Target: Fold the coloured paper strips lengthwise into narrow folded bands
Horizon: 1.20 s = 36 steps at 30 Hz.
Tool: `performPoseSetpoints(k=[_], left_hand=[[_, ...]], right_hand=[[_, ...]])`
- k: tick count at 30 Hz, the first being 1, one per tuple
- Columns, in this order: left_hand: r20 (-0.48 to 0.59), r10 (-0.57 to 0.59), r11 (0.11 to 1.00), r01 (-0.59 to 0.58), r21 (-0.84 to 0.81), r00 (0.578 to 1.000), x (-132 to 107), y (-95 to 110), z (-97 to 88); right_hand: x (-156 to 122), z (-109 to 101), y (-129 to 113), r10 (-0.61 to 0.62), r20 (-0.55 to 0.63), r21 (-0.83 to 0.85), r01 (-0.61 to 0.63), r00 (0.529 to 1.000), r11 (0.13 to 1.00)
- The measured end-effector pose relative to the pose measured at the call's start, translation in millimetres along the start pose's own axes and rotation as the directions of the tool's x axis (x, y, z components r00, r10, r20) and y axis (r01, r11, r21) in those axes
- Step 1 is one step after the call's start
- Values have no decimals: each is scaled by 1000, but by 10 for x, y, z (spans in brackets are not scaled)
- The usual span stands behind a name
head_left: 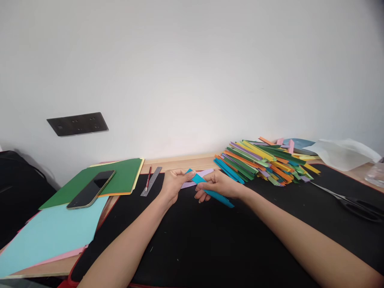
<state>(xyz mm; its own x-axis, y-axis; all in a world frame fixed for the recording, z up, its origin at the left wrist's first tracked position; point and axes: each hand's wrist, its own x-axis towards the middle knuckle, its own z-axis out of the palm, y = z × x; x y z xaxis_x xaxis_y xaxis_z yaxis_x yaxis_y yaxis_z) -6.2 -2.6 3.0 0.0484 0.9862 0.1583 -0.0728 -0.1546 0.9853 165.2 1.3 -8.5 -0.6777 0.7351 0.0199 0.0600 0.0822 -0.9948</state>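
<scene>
Between my two hands a blue paper strip (218, 196) slants over the black mat, its lower end towards the right. My left hand (175, 182) pinches the strip's upper end between thumb and fingers. Farther down, my right hand (217, 185) grips the same strip, thumb on top and fingers curled beneath. A lilac paper strip (207, 172) shows behind both hands, partly covered by them. Just left of my left hand lie a grey ruler (153, 179) and a dark red pencil (149, 178).
A heap of coloured paper strips (264, 160) lies at back right, near black-handled scissors (354, 204) and a translucent plastic sheet (345, 153). At left, a phone (91, 189) rests on green paper (120, 176) and light blue paper (60, 236). The black mat (192, 248) spans the front.
</scene>
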Motion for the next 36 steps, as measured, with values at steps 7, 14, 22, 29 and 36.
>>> performPoseSetpoints(k=[7, 14, 22, 29, 36], left_hand=[[22, -11, 1000, 11, -8, 1000, -44, -11, 48], [59, -50, 995, 55, -84, 997, -29, -84, 33], [93, -88, 995, 92, -35, 992, -40, -47, 19], [44, -73, 996, 75, -39, 996, -37, -56, 30], [79, -46, 998, 48, -29, 996, -34, -67, 22]], right_hand=[[55, 35, 49, -61, -74, 10, 62, 995, 998], [68, 61, 23, -67, -123, -7, 66, 990, 998], [61, 47, 19, -68, -111, -24, 66, 992, 998], [72, 59, 2, -55, -150, -26, 51, 987, 998], [98, 66, 27, -40, -179, -20, 37, 983, 999]])
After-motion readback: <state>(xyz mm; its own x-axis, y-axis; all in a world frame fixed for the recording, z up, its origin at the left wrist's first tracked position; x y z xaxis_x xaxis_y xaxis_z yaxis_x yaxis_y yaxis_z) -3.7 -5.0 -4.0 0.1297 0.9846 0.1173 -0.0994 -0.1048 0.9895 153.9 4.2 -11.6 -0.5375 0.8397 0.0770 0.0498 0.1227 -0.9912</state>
